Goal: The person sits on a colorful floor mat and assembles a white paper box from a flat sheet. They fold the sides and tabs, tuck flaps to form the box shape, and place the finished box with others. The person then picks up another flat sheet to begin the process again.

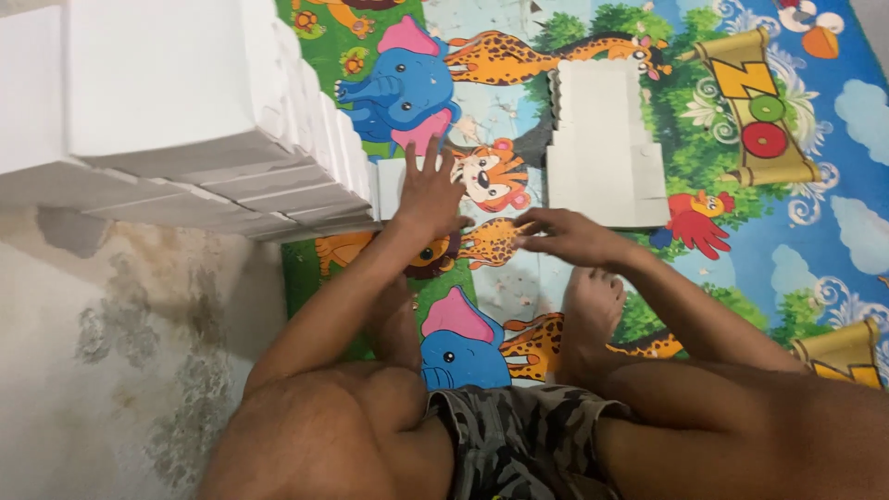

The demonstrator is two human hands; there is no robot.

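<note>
Camouflage-patterned shorts [523, 435] of soft cloth are seen closest, between two bare bent knees. A bare foot [591, 310] is planted just beyond, on a glossy play mat [806, 250] printed with cartoon elephants, giraffes and a tiger in bright blue, green and orange; its surface is scuffed and flaked in the pale middle patches. To the mat's left, a stained, mottled concrete floor [120, 352] is shown.

Farther out, the right hand [569, 236] is held low over the mat, its fingers curled loosely and partly parted; nothing is seen in its grip. The left hand [428, 194] is spread flat and wide open, fingers fanned, laid against a small flat white card [389, 185] at the foot of a tall stack of white folded boxes [176, 102]. The stack is made of smooth matte board, its stepped edges forming thin parallel layers. Whether the card is actually pinched cannot be told.

Beyond the right hand, and apart from it, a flat pile of unfolded white box blanks [607, 139] is laid on the mat, rectangular with a notched left edge.
</note>
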